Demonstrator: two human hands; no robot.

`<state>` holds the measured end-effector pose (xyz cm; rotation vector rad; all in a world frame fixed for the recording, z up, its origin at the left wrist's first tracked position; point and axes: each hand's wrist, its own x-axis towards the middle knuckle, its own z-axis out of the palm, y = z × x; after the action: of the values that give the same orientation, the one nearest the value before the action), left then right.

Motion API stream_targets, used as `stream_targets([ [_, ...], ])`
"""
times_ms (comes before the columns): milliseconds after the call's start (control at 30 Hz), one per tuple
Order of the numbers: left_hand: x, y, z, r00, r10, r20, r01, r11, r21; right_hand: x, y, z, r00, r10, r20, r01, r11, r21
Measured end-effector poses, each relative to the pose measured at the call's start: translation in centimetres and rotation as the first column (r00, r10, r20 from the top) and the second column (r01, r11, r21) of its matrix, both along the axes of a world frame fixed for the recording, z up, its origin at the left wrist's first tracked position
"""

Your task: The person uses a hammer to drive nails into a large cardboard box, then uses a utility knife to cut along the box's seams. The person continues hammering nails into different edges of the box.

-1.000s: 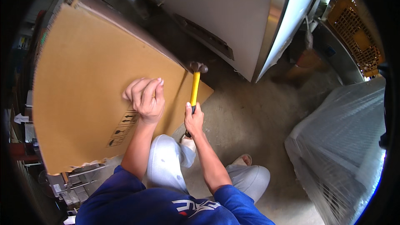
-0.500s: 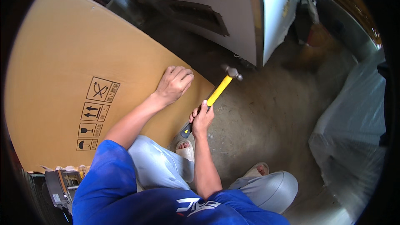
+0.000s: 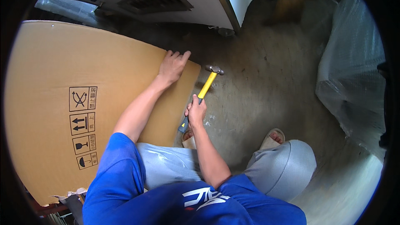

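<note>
The right hand (image 3: 196,111) is closed firmly round the dark grip of a hammer (image 3: 207,84), fingers wrapped, with the thumb up toward the yellow shaft. The butt pokes out below the fist; the steel head points away from the person and hangs just beside the far right corner of a big cardboard panel (image 3: 121,64). The left hand (image 3: 173,66) lies at that panel's far edge, palm down, fingers part bent and a little spread, their tips reaching the rim; I can't tell whether they pinch the board or only rest there.

The panel fills the left side, running close against the person's left leg, with a column of black printed symbols (image 3: 82,127) on its face and a ragged, torn bit along its near left edge. Near the hammer's butt is the left sandal (image 3: 189,142); the right sandal (image 3: 273,139) stands well apart from it, on the floor.

Beyond the far edge, a pale panel with a slatted vent (image 3: 156,0) bars the way, and its corner juts toward the person. Over to the right, a bulky thing in clear plastic wrap (image 3: 350,71) closes off that side. Between it and the cardboard's right edge the bare floor (image 3: 266,83) spreads widest, giving the hammer its room on the right.
</note>
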<state>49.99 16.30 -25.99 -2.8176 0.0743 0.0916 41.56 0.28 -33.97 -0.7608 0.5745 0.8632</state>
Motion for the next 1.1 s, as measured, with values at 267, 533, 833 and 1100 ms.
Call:
stream_targets([
  [267, 0.6, -0.5, 0.6, 0.990, 0.093, -0.108, -0.082, 0.991, 0.102, -0.6, -0.2, 0.4, 0.994, 0.104, 0.038, -0.105, 0.994, 0.025],
  [533, 1.1, -0.4, 0.4, 0.991, 0.070, -0.116, -0.058, 0.993, 0.106, -1.4, 0.4, 2.3, 0.995, 0.086, 0.045, -0.092, 0.985, 0.145],
  [833, 1.5, -0.2, 0.1, 0.983, 0.073, -0.166, -0.043, 0.983, 0.179, -2.0, 1.1, 2.8, 1.000, 0.014, -0.011, -0.012, 0.986, 0.168],
  [1100, 1.9, 0.2, 0.4, 0.984, 0.002, -0.177, 0.027, 0.987, 0.159, -1.2, 0.6, 2.9, 0.998, 0.016, 0.057, -0.026, 0.986, 0.164],
])
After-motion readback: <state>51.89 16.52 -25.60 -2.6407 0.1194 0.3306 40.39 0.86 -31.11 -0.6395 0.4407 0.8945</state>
